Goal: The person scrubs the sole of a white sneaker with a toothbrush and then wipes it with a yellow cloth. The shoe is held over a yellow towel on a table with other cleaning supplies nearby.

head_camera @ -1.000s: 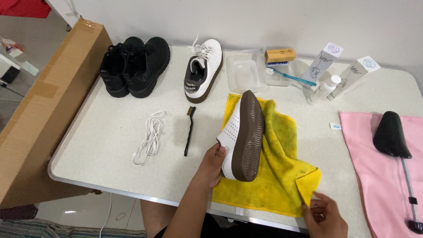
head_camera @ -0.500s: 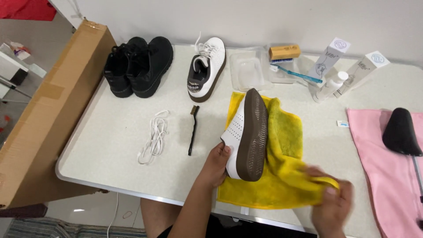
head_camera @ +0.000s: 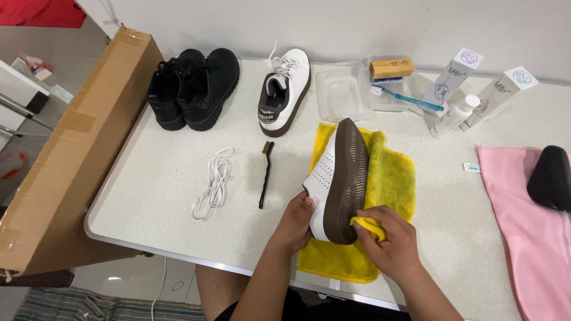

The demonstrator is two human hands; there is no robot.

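Our right hand (head_camera: 389, 241) has come up, now pinching the yellow cloth (head_camera: 389, 178) against the heel sole of the white sneaker (head_camera: 336, 178); left hand (head_camera: 295, 223) clamps sneaker's side.

Pale table (head_camera: 166, 196) against white wall (head_camera: 357, 24), striped rug (head_camera: 77, 303) below

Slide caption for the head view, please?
Left hand steadies upturned sneaker; right hand presses yellow cloth against its sole.

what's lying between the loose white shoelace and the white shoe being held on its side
A small black brush lies on the table between the white shoelace and the held shoe, seen in the head view.
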